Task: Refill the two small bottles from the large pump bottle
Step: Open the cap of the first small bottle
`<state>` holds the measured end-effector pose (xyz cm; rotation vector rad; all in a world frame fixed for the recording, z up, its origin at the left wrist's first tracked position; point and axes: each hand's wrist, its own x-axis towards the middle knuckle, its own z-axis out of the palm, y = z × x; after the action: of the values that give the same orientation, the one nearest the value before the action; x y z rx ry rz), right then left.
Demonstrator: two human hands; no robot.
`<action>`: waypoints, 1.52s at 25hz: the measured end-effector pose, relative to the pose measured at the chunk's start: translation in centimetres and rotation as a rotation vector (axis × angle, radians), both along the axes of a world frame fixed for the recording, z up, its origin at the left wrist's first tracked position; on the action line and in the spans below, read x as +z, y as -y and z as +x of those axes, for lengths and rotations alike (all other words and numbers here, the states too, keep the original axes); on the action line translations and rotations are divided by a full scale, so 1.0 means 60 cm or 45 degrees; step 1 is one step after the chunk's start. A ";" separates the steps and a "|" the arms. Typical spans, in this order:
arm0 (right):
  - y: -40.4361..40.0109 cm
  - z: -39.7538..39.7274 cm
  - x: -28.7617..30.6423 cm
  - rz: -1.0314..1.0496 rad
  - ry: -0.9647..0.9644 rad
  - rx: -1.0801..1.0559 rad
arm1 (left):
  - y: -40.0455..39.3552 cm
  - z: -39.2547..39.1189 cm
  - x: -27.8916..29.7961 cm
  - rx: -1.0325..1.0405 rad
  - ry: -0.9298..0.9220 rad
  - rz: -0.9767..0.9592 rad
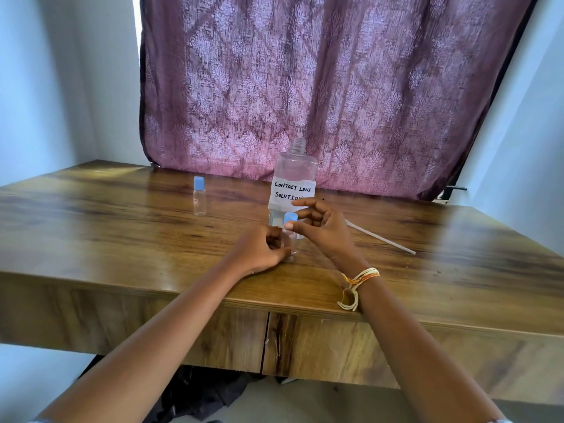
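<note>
Left hand (pixel 265 248) grips small bottle (pixel 289 243); right hand (pixel 320 224) pinches blue cap (pixel 290 217).

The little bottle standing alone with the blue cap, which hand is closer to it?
Left. The left hand grips another small bottle nearer the table's front edge, to the right of the lone little bottle. The right hand is farther right, at that other bottle's blue cap.

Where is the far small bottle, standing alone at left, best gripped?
Probably round the clear body of the small bottle, below its blue cap, coming from the front or side: it stands upright and apart, with open table around it.
</note>
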<state>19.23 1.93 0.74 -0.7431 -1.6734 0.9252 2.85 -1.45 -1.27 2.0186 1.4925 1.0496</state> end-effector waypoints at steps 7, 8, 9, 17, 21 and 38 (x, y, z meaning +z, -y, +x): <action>0.008 -0.001 0.003 -0.020 0.053 0.045 | -0.003 -0.001 -0.003 -0.001 -0.012 0.016; 0.009 -0.002 0.004 -0.014 0.070 0.014 | -0.004 -0.002 -0.004 0.001 -0.020 0.019; 0.010 -0.002 0.005 -0.018 0.063 0.010 | -0.005 -0.002 -0.005 0.007 -0.023 0.022; 0.012 0.000 0.006 -0.033 0.066 0.042 | 0.000 -0.002 -0.001 -0.002 -0.022 0.004; 0.013 0.001 0.008 -0.029 0.020 0.059 | 0.003 0.000 0.000 -0.008 -0.019 0.027; 0.014 0.000 0.009 -0.045 0.033 0.038 | 0.000 -0.001 -0.003 -0.011 -0.019 0.044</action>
<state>19.25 1.09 1.28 -0.7584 -1.6990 0.9718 2.79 -1.47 -1.44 2.0594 1.4812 1.0662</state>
